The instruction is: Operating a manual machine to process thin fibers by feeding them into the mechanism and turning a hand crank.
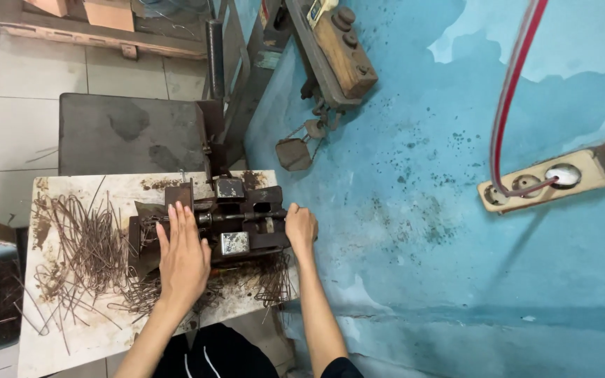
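Wire lies in rusty bent heaps on the white bench, left of the iron bending jig; thin, light, springy, best pinched mid-length. My left hand rests flat, fingers spread, on the jig; my right hand grips its end

Showing rusty brown across the wire pieces at left of frame, dark brown-black on the metal jig at centre. Spreading stained white over the table, patchy turquoise on the wall at right.
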